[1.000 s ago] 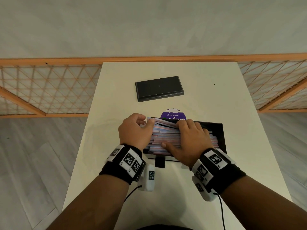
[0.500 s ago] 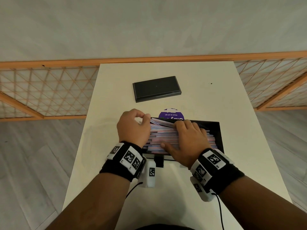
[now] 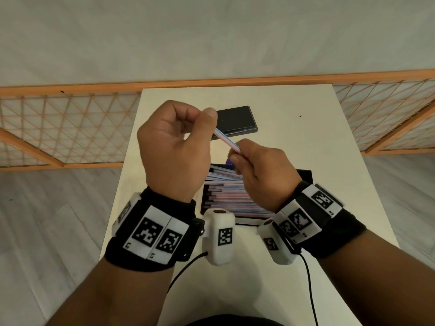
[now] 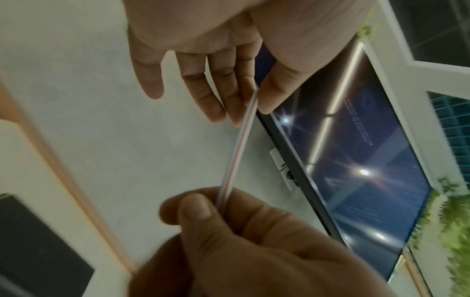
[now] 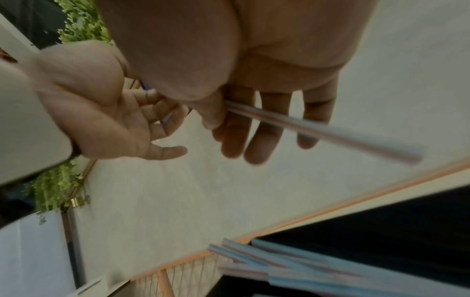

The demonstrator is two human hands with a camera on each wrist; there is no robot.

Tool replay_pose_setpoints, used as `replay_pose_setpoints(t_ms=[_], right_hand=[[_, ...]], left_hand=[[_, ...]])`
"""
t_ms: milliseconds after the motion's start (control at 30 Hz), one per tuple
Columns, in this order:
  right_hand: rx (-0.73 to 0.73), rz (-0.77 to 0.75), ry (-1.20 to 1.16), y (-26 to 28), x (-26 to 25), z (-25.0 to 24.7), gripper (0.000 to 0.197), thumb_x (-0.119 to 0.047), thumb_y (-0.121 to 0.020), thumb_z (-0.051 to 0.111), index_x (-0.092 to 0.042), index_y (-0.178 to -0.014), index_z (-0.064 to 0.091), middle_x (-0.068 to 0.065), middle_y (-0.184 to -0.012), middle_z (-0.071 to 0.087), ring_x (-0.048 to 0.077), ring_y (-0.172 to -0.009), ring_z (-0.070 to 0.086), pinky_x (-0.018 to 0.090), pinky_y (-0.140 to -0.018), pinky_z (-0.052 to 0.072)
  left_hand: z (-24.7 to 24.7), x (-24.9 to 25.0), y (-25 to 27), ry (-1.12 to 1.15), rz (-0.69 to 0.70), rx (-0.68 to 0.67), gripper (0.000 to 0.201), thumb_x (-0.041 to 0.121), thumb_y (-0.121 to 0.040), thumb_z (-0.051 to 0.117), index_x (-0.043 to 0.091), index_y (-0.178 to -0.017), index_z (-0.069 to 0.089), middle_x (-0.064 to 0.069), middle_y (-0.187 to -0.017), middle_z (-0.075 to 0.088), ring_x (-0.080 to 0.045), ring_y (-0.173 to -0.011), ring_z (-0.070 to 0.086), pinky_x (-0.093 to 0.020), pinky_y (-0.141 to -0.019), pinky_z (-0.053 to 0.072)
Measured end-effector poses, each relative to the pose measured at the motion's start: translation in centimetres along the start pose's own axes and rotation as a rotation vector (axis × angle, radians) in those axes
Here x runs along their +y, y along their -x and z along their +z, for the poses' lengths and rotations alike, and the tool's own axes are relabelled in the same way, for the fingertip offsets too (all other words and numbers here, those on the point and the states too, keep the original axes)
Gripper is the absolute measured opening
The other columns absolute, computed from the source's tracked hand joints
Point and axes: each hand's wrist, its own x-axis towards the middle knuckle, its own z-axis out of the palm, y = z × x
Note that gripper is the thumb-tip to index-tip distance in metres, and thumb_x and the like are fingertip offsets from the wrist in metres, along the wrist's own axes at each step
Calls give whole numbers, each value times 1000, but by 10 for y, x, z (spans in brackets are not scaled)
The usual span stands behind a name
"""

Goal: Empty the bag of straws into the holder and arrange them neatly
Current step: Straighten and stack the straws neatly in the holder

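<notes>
Hands pinching thin striped straw

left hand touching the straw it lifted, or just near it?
Touching. The left wrist view shows the left hand pinching the striped straw between thumb and fingers.

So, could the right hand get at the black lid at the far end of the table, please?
Probably not right away: the right hand is pinching a straw with the left hand. Nothing on the table blocks the lid.
</notes>
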Motion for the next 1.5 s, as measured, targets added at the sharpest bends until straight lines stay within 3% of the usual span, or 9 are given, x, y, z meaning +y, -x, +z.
replay_pose_setpoints(t_ms=[167,267,433,633,800,933,1033,1233,1500], right_hand=[[-248,147,255,18,26,11,21,-40,-100,40,-21,-102,49,-3,-94,57,19,-85,54,36,-75,44],[-370,250,441,30,43,22,68,-74,-83,41,-26,-131,42,-5,-127,49,21,-117,45,44,-106,36],[-413,293,496,41,57,30,117,-100,-54,32,-27,-145,25,-5,-141,42,22,-129,40,52,-115,25],[-435,266,549,31,55,36,115,-103,-49,11,-31,-132,43,-2,-124,46,24,-117,44,51,-111,30],[-474,245,520,23,44,49,107,-99,-56,17,-30,-134,39,-1,-129,51,26,-120,45,54,-109,28],[-478,239,504,14,31,52,97,-96,-62,19,-26,-123,48,0,-117,51,24,-111,48,47,-104,36],[-426,265,493,14,25,57,77,-89,-74,29,-25,-114,44,-2,-113,58,24,-104,56,46,-99,40],[-365,225,544,18,28,52,91,-92,-62,26,-24,-117,52,-3,-112,54,22,-106,49,43,-95,42],[-608,339,607,31,52,30,115,-90,-48,60,-30,-141,29,-3,-140,46,25,-129,43,54,-114,26]], left_hand=[[-3,-45,12,-64,-374,13,17,35,-90,55,20,-91,64,-4,-100,69,-9,-90,61,-21,-80,41],[1,-70,29,-334,-542,-184,46,51,-106,31,14,-122,54,0,-112,58,-18,-103,53,-27,-89,33],[6,-85,53,-440,-593,-472,65,67,-100,16,15,-116,53,-2,-110,62,-24,-106,59,-35,-90,41],[1,-91,50,-435,-494,-222,44,50,-105,34,12,-105,56,4,-92,62,-13,-86,60,-24,-72,45],[5,-102,52,-270,-632,-109,48,58,-93,31,23,-91,64,0,-94,69,-22,-93,67,-47,-91,54],[4,-103,52,-138,-610,-100,32,49,-106,31,36,-92,57,12,-95,64,8,-82,64,-15,-75,49],[2,-99,51,-110,-623,-215,34,49,-107,28,32,-126,51,16,-118,59,19,-95,59,-2,-78,44],[6,-96,52,-478,-640,-618,82,70,-97,19,21,-160,4,1,-164,25,-19,-147,32,-44,-123,19],[3,-89,52,-357,-717,-673,87,70,-89,12,24,-160,-7,5,-169,5,-13,-153,14,-22,-110,12]])
